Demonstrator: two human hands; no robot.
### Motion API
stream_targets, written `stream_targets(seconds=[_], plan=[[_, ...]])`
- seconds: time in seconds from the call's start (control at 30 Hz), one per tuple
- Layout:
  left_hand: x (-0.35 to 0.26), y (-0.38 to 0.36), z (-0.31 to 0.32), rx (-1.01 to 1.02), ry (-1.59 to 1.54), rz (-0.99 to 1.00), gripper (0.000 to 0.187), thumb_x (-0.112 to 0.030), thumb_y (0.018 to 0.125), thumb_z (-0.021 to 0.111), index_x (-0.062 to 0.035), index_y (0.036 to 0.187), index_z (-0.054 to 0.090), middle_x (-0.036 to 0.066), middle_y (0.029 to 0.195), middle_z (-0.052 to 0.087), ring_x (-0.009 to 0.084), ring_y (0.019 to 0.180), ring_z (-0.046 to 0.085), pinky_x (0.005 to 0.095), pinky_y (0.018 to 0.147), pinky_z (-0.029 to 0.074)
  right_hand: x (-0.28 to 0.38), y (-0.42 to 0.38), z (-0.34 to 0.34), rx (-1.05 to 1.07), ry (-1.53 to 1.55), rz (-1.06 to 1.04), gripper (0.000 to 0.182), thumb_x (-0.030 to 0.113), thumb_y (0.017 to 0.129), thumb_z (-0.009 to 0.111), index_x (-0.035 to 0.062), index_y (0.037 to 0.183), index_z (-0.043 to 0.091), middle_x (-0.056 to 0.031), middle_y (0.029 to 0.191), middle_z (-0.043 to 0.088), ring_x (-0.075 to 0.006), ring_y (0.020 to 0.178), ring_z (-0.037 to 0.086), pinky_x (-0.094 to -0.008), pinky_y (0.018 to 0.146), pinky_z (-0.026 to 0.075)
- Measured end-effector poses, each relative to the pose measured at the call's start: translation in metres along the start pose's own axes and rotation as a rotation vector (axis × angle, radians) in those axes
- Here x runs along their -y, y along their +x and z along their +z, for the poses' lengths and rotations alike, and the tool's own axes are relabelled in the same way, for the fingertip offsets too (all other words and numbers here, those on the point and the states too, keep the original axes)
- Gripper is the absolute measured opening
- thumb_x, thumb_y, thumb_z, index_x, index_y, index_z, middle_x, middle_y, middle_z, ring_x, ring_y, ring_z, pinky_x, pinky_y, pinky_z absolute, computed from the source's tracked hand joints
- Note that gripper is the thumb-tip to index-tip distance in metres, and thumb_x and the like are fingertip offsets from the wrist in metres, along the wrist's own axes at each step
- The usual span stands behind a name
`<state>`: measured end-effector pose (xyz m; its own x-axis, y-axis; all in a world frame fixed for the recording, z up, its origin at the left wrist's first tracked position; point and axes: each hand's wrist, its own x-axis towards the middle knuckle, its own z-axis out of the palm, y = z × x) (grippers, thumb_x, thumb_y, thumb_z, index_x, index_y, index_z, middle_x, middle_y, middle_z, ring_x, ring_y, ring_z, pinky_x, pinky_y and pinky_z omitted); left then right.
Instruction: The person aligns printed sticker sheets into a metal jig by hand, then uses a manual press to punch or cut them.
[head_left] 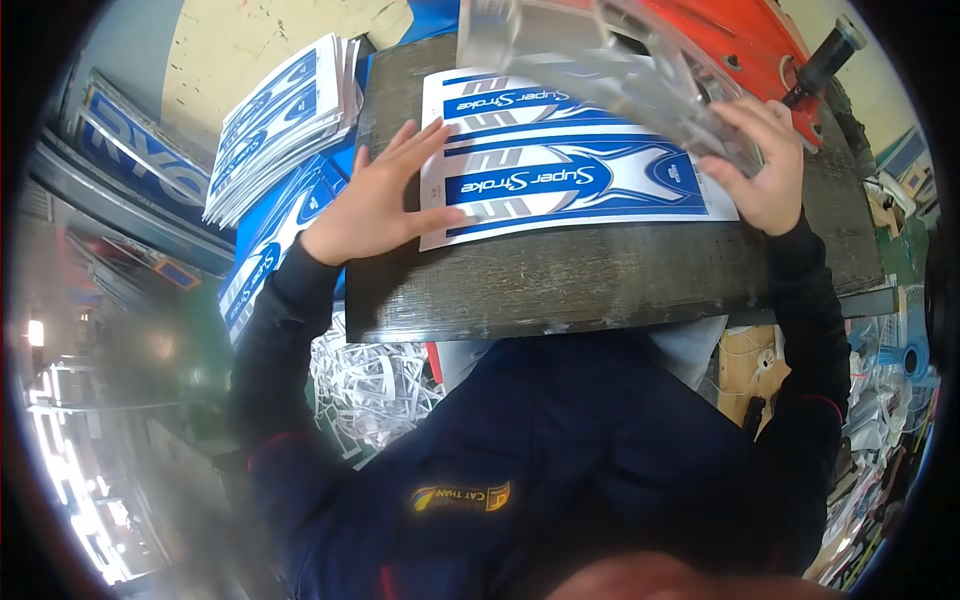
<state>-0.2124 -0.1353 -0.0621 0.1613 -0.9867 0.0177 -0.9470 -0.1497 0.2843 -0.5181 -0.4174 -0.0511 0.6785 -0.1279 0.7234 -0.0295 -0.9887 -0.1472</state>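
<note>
Printed sheet (570,165) lies on the dark desk (600,280) — left hand (380,195) pressed flat, open, on its edge — right hand (755,165) gripping a blurred clear plate (610,60).

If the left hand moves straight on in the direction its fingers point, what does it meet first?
The left hand already rests on the printed sheet. Going further, it would probably meet the clear plastic piece that the right hand holds, though depth is unclear.

White sheet (570,165) with blue-silver swoosh print under left hand (375,195); dark grey board (600,275) beneath; red part (720,40) beyond right hand (760,165); navy sleeves (290,310).
</note>
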Motion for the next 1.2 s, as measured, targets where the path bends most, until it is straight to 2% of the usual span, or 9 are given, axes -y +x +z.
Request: stream_targets(seconds=[0.07,0.17,0.23,0.3,0.43,0.53,0.67,1.2], plan=[[0.013,-0.013,-0.002,0.099,0.059,-0.065,0.088,-0.055,0.080,0.075,-0.0161,0.151,0.039,0.006,0.160,0.033,0.0347,0.151,0.018,0.0742,0.111,0.007,0.010,-0.002,0.005,0.089,-0.078,-0.052,0.057,0.040,0.063,0.089,0.0043,0.104,0.070,-0.0087,0.096,0.067,-0.0244,0.088,0.059,-0.0370,0.088,0.035],[0.019,-0.020,0.009,0.023,-0.092,-0.043,0.090,-0.053,0.077,0.078,-0.0152,0.150,0.041,0.003,0.160,0.033,0.0339,0.151,0.017,0.0756,0.110,0.006,0.021,-0.003,0.016,0.167,-0.094,-0.129,0.057,0.042,0.063,0.089,0.0052,0.102,0.070,-0.0088,0.097,0.067,-0.0238,0.089,0.060,-0.0386,0.090,0.033],[0.023,-0.024,0.012,0.016,-0.093,-0.047,0.096,-0.053,0.076,0.080,-0.0155,0.153,0.036,0.006,0.160,0.032,0.0340,0.151,0.017,0.0730,0.112,0.005,0.027,-0.002,0.022,0.180,-0.112,-0.155,0.059,0.046,0.063,0.088,0.0054,0.102,0.070,-0.0087,0.097,0.067,-0.0233,0.090,0.062,-0.0394,0.091,0.032],[0.023,-0.028,0.010,-0.048,-0.261,-0.038,0.109,-0.048,0.071,0.084,-0.0114,0.156,0.026,0.015,0.160,0.029,0.0317,0.153,0.013,0.0644,0.116,0.005,0.034,-0.003,0.027,0.250,-0.118,-0.151,0.061,0.050,0.064,0.086,0.0052,0.102,0.070,-0.0082,0.095,0.067,-0.0227,0.091,0.062,-0.0396,0.091,0.032],[0.027,-0.036,0.011,-0.074,-0.314,0.051,0.119,-0.057,0.065,0.086,-0.0130,0.157,0.025,0.014,0.160,0.029,0.0334,0.151,0.017,0.0666,0.116,0.005,0.045,-0.005,0.033,0.331,-0.099,-0.102,0.060,0.053,0.065,0.084,0.0052,0.099,0.070,-0.0068,0.094,0.067,-0.0221,0.090,0.062,-0.0404,0.091,0.031],[0.024,-0.038,0.019,-0.115,-0.223,0.049,0.127,-0.062,0.056,0.088,-0.0081,0.155,0.028,0.015,0.159,0.031,0.0339,0.150,0.020,0.0678,0.115,0.005,0.050,-0.006,0.038,0.310,-0.093,-0.135,0.060,0.053,0.066,0.084,0.0051,0.098,0.070,-0.0062,0.092,0.066,-0.0219,0.089,0.062,-0.0405,0.090,0.031],[0.026,-0.039,0.026,-0.166,-0.139,0.070,0.121,-0.061,0.057,0.088,-0.0020,0.150,0.037,0.017,0.156,0.037,0.0341,0.148,0.026,0.0682,0.115,0.007,0.053,-0.008,0.044,0.331,-0.085,-0.148,0.060,0.053,0.066,0.084,0.0052,0.099,0.069,-0.0061,0.091,0.065,-0.0221,0.088,0.062,-0.0403,0.090,0.030],[0.031,-0.041,0.025,-0.172,-0.213,0.058,0.116,-0.051,0.055,0.092,-0.0057,0.149,0.042,0.017,0.152,0.042,0.0318,0.147,0.031,0.0605,0.118,0.010,0.055,-0.010,0.050,0.318,-0.080,-0.165,0.060,0.053,0.065,0.085,0.0062,0.098,0.069,-0.0061,0.090,0.065,-0.0218,0.085,0.060,-0.0402,0.088,0.030]])
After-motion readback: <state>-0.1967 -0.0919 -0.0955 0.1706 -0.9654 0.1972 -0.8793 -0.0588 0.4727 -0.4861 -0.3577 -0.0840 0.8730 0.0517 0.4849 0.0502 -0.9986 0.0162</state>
